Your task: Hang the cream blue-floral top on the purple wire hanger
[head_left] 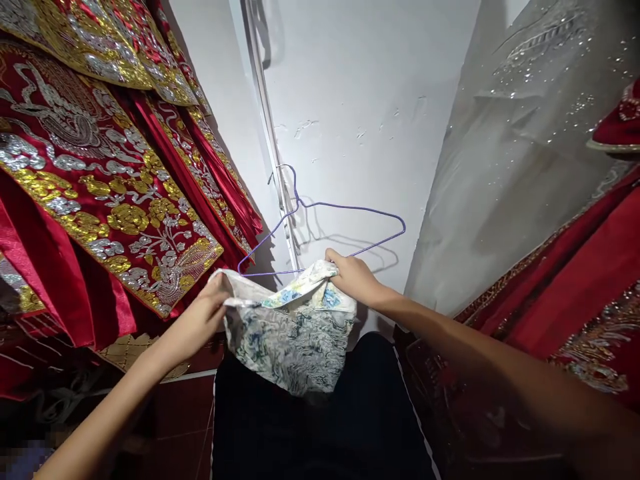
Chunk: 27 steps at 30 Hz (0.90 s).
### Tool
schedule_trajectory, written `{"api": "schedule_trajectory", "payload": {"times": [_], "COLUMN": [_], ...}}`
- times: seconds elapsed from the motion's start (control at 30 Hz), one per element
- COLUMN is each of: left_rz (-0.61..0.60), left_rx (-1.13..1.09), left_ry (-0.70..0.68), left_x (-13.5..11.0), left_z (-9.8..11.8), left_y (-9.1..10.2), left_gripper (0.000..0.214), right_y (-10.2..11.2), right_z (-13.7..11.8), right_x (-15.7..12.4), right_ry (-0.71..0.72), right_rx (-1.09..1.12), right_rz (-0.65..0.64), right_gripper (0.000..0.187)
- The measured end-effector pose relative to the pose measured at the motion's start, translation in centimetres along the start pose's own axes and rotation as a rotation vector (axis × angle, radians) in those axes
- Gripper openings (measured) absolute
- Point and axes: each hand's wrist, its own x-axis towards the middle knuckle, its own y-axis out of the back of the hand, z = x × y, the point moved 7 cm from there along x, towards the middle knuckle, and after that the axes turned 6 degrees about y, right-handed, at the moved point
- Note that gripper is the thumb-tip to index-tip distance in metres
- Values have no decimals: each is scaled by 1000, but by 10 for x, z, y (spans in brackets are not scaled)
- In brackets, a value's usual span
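Beside hanger's (350, 207) edge, open wall (373, 107)

A crinkled floral garment (295, 347) droops before a purple hanger (353, 207).

The hanger (353, 207) is a plain, even purple. Just below it, the floral garment (290, 340) has a white band with blue, yellow and green blooms; its gathered body is mottled grey-green and off-white with dark blue-green patches. Behind the hanger, the wall (370, 153) is greyish white. Left of the hanger, the embroidered robe (125, 193) is red, patterned with gold and silver flowers. Right of it, the sheer layer (500, 167) is pale grey with silvery specks; farther right, the beaded robe (575, 280) is red. Below the hanger, the lower clothing (310, 433) looks black, though deep shadow may hide its true shade.
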Motion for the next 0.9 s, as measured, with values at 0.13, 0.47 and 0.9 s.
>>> {"api": "schedule_trajectory", "payload": {"times": [0.13,0.47,0.9], "left_rz": [93,-55,-11], "left_rx": [132,295,310], "left_ry": [-87,-100,-314], "left_x": [30,101,81], "left_z": [31,39,20], "left_y": [27,-27,-28], "left_gripper": [30,32,24], "right_y": [7,15,6], "right_z": [-5,-8,-15], "right_x": [-6,-27,-28], "right_ry": [12,-19,-17], "right_rx": [117,320,231], "right_rz": [44,90,-14], "right_gripper": [25,17,25]}}
